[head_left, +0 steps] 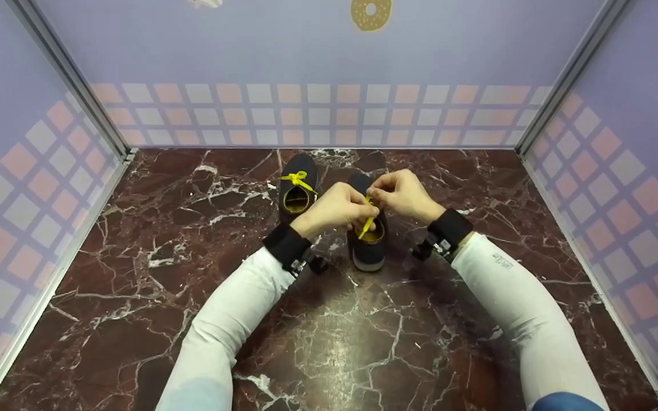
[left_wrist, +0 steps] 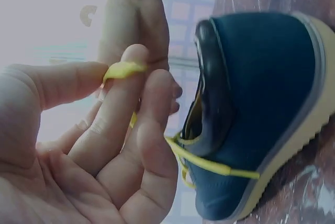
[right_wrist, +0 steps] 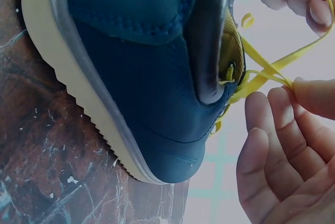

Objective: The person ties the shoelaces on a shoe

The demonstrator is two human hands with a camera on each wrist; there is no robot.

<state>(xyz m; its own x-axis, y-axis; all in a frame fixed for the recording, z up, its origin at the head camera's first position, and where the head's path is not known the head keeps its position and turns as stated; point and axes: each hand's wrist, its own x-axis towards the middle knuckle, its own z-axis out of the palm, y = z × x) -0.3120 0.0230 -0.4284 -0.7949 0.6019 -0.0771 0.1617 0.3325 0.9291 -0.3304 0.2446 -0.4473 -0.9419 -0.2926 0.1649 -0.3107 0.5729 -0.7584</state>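
Observation:
A dark blue shoe [right_wrist: 131,77] with a pale ridged sole stands on the marbled surface between both hands. My left hand [head_left: 340,208] pinches a yellow shoelace [left_wrist: 123,70] between thumb and fingertip above the shoe's opening. From the other side my right hand [head_left: 406,194] pinches the lace [right_wrist: 285,81] between thumb and forefinger, close to the tongue. Yellow strands cross over each other between the two hands. One loose lace end [left_wrist: 243,173] hangs along the shoe's side. The shoe's toe is partly hidden by the hands in the head view.
A second dark shoe [head_left: 288,165] stands left of the first, its yellow lace [head_left: 297,180] tied in a bow. Dark red marbled surface [head_left: 192,319] lies all around. Tiled-pattern walls [head_left: 317,114] close off the back and both sides.

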